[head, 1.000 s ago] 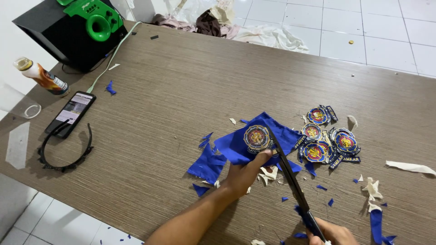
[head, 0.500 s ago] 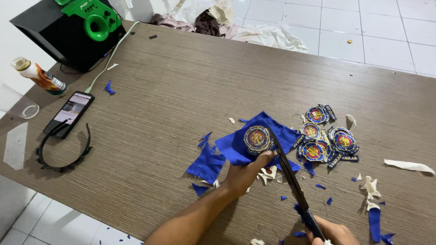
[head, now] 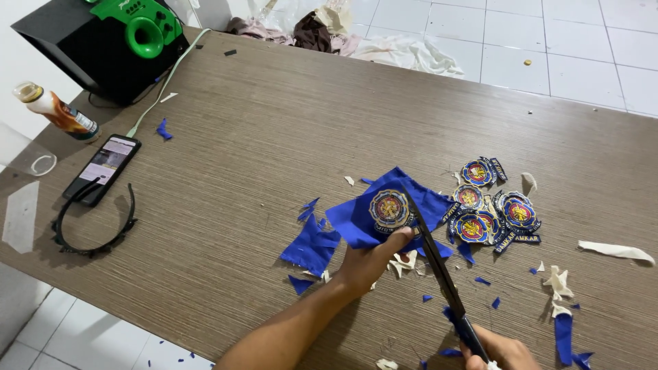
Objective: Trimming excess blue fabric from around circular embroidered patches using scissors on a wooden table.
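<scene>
- The right hand [head: 504,351] sat at the bottom edge of the view, only partly in frame, its fingers curled around the handles of the scissors [head: 439,270].
- The scissors were dark and long-bladed, running up and to the left from that hand; the tips reached the blue cloth right next to the badge.
- The left hand [head: 370,260] lay just left of the blades, fingers closed in a pinch on the near edge of the blue fabric piece [head: 356,218], thumb up against the lower rim of the embroidered badge [head: 389,208].
- The badge was round, with a gold-toned scalloped rim and a red and yellow centre, stitched onto the uncut blue cloth; it sat directly above the left fingertips and touching the blade's left side.
- Blue offcuts [head: 312,245] lay just left of the hand, and small blue and cream scraps were scattered about both hands.
- To the right, well apart from the fingers, a cluster of cut-out badges [head: 490,205] lay overlapping on the wooden table [head: 274,123].
- Farther left lay a black headband [head: 92,229], a phone [head: 103,168] and a bottle [head: 58,109].
- At the far corner stood a black and green speaker [head: 116,41].
</scene>
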